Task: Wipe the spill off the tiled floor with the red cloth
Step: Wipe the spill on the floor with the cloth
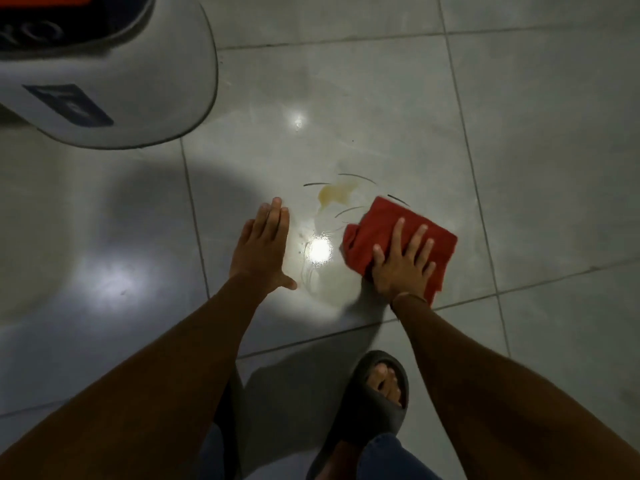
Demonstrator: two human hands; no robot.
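**Ana:** Head view, nearest first: a dark sandal [372, 407] planted on the tiled floor [519, 116], so I judge the person is crouched low over the work. Why is the right hand [403, 263] spread like that?

**Ben:** It lies flat with fingers splayed on the red cloth [398, 233], pressing it to the tile, not pinching it; a broad palm pushes more fabric against the wet. The cloth is bunched, lying just right of the spill [334, 195].

**Ana:** And the left hand [265, 247]?

**Ben:** Open, empty, fingers together beside the wet patch, likely a brace for balance. I cannot tell if it touches the floor.

**Ana:** How much is left?

**Ben:** A yellowish puddle sits just beyond the cloth, with thin dark streaks around it and a clear film nearer the hands. Unfinished, I'd say.

**Ana:** The surface?

**Ben:** Glossy grey tiles, dark grout, mirroring bright lamp glare; probably slippery. The room is dim. Far left stands a white rounded object [104, 81] with a blue label.
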